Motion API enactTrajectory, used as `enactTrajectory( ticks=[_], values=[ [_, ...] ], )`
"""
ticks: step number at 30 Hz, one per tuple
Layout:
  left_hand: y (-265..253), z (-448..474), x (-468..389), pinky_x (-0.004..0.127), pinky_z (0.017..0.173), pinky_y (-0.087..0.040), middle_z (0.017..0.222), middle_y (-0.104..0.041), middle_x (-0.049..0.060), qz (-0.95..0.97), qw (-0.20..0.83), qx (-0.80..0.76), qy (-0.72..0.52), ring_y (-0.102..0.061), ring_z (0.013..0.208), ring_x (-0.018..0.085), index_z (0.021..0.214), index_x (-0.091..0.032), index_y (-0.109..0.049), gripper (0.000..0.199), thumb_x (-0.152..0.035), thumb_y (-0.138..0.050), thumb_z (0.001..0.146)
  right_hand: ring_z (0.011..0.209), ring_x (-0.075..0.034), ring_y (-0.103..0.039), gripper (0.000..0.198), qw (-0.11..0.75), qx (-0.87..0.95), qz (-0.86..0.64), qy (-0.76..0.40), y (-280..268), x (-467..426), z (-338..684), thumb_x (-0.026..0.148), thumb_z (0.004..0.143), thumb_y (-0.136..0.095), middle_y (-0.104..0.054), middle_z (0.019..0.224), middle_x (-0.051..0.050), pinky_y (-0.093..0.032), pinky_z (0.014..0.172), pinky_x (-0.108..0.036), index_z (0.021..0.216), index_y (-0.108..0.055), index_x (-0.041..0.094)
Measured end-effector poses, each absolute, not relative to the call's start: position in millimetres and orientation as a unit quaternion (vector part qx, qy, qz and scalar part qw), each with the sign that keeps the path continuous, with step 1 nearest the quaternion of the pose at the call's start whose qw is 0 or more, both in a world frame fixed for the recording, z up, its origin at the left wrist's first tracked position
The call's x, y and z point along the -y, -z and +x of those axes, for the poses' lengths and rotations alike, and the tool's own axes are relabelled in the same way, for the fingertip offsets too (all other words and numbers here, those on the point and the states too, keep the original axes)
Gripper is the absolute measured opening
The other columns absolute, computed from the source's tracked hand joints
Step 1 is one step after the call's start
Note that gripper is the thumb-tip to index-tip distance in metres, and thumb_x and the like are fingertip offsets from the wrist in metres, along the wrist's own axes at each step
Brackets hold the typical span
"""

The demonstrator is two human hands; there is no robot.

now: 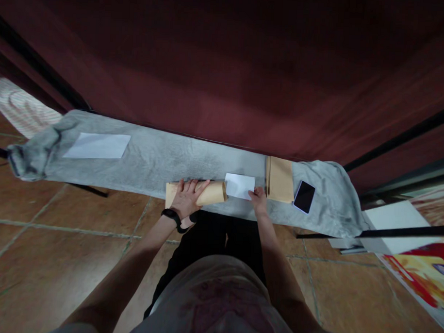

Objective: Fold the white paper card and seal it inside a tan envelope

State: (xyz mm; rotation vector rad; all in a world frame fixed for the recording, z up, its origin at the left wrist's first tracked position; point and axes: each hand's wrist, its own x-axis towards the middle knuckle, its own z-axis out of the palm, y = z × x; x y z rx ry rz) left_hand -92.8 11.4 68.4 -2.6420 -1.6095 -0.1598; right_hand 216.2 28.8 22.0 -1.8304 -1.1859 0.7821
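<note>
A brown paper envelope [213, 193] lies along the near edge of the draped bench, its right end slightly gaping. On top of it rests my left hand [188, 198], fingers spread flat and thumb stretched to the right. Between the fingertips of my right hand [257, 199] is the lower right corner of a folded white sheet of paper [239, 184]. The sheet's left edge is right by the envelope's gaping end; I cannot tell whether it is inside. Just right of my right hand lies a stack of brown envelopes [281, 179].
A grey fleece cloth [160, 157] covers the narrow bench. A phone [304, 196] lies at the right, white paper [98, 146] at the far left. Dark red fabric [224, 89] hangs behind. A white box [397, 219] and a red-yellow package [427, 273] are at the right.
</note>
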Motion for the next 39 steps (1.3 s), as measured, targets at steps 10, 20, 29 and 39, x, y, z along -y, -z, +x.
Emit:
enactTrajectory(
  ticks=[10,20,29,39],
  values=[
    [-67,-91,-13,0.059,0.115,-0.015,0.142,-0.045,0.017,-0.836,-0.014,0.545,0.059,-0.041,0.132,0.039,0.156,-0.023,-0.019,0.104,-0.042,-0.074,0.071,0.09,-0.022,-0.064,0.041,0.556,0.391,-0.6,-0.422,-24,31,235,0.046,0.077,-0.057,-0.07,0.102,-0.009,-0.053,0.081,-0.036,0.105,-0.063,0.017],
    [-65,-92,-14,0.059,0.115,-0.015,0.142,-0.045,0.019,-0.847,-0.006,0.529,0.047,-0.041,0.132,0.039,0.156,-0.019,-0.018,0.109,-0.055,-0.075,0.07,0.069,-0.018,-0.053,0.031,0.449,0.517,-0.653,-0.323,-39,19,245,0.049,0.08,-0.053,-0.059,0.068,0.0,-0.046,0.071,-0.029,0.072,-0.06,0.021],
    [-59,-91,-13,0.06,0.116,-0.013,0.146,-0.043,0.02,-0.847,-0.015,0.528,0.056,-0.038,0.135,0.039,0.156,-0.019,-0.018,0.111,-0.055,-0.075,0.069,0.065,-0.016,-0.057,0.019,0.383,0.527,-0.646,-0.398,-50,13,241,0.035,0.079,-0.053,-0.06,0.066,0.002,-0.052,0.065,-0.028,0.069,-0.059,0.021],
    [-55,-91,-12,0.059,0.117,-0.01,0.147,-0.042,0.018,-0.856,-0.026,0.512,0.07,-0.037,0.136,0.039,0.157,-0.021,-0.019,0.113,-0.053,-0.079,0.066,0.061,-0.015,-0.062,0.019,0.303,0.539,-0.636,-0.461,-61,12,256,0.023,0.08,-0.056,-0.06,0.063,0.002,-0.056,0.058,-0.025,0.062,-0.054,0.021]
  ],
)
